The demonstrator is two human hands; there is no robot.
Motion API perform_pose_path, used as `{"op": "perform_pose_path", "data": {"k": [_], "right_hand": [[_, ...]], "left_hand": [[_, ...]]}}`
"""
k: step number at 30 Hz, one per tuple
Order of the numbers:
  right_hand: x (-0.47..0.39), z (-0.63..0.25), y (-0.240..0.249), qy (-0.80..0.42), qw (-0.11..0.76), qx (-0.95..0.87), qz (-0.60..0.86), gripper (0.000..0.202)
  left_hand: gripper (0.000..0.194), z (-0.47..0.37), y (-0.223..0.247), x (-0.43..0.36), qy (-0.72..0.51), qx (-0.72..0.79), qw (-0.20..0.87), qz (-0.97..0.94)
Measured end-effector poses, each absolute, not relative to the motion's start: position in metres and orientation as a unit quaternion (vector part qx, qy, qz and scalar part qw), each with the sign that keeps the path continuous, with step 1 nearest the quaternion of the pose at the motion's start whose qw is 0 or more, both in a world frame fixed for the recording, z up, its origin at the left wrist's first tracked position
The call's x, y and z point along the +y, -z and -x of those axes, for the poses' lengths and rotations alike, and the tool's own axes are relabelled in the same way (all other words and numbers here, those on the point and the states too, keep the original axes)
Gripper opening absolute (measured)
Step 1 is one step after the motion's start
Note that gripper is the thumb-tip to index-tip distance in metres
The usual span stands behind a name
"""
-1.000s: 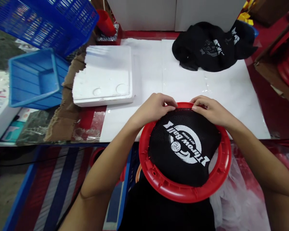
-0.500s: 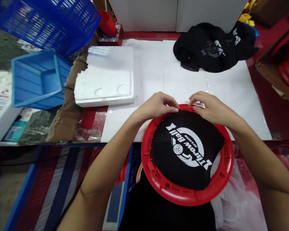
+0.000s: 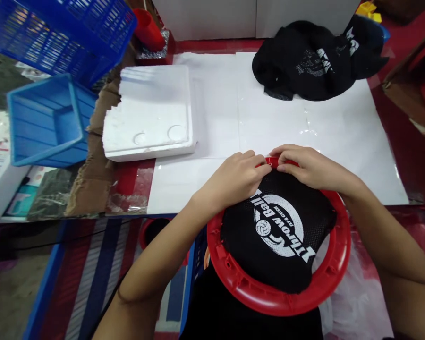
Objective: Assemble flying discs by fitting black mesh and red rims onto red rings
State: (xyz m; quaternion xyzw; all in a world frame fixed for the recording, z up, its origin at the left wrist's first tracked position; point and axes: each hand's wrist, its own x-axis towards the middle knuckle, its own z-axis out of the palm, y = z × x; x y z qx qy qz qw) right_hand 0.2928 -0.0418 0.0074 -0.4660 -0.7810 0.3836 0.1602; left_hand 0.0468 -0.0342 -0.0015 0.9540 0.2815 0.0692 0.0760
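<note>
A round red plastic ring (image 3: 279,307) leans between my body and the table's front edge. Black mesh fabric (image 3: 269,269) printed with white "Throw Ball" lettering lies across it, and a gap shows between fabric and ring at the lower right. At the ring's far rim my left hand (image 3: 239,179) is closed, its fingertips pinching the fabric's edge against the ring. Just right of it, my right hand (image 3: 304,165) grips the same rim, fingers over the far side and thumb on the near side. The fingers partly hide the rim there.
A white foam block (image 3: 148,113) sits on the white-covered table (image 3: 216,108) at left. More black printed mesh pieces (image 3: 304,61) are heaped at the back right. Blue baskets (image 3: 46,123) stand far left, beside torn cardboard (image 3: 88,174). A cardboard box (image 3: 407,99) stands at the right.
My left hand has turned over, its knuckles now up and fingers curled in at the rim. The right hand keeps its place on the rim. The view has shifted slightly.
</note>
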Motion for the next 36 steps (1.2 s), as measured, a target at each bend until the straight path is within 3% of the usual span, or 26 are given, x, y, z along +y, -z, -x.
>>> {"op": "perform_pose_path", "data": {"k": [5, 11, 14, 18, 24, 30, 36], "right_hand": [[-0.049, -0.286, 0.003, -0.348, 0.210, -0.774, 0.485, 0.020], [-0.044, -0.280, 0.005, -0.236, 0.122, -0.813, 0.518, 0.023], [-0.033, -0.285, 0.007, -0.278, 0.121, -0.815, 0.494, 0.022], [-0.030, -0.288, 0.009, -0.342, 0.148, -0.799, 0.472, 0.018], [-0.074, -0.286, -0.009, -0.129, 0.171, -0.823, 0.527, 0.023], [-0.101, -0.312, 0.001, -0.119, 0.146, -0.806, 0.561, 0.023], [-0.074, -0.326, 0.010, -0.187, 0.110, -0.811, 0.544, 0.061]], "left_hand": [[0.032, -0.045, 0.011, -0.043, -0.082, 0.293, 0.049, -0.951], [0.041, -0.040, 0.007, -0.053, -0.071, 0.234, -0.013, -0.970], [0.042, -0.037, 0.010, -0.057, -0.068, 0.226, -0.010, -0.972], [0.033, -0.038, 0.012, -0.060, -0.079, 0.257, -0.005, -0.963], [0.027, -0.042, 0.002, -0.059, -0.017, 0.353, 0.003, -0.936], [0.012, -0.030, -0.018, -0.082, -0.009, 0.494, -0.021, -0.869], [0.015, -0.049, -0.023, -0.064, -0.043, 0.435, 0.008, -0.899]]}}
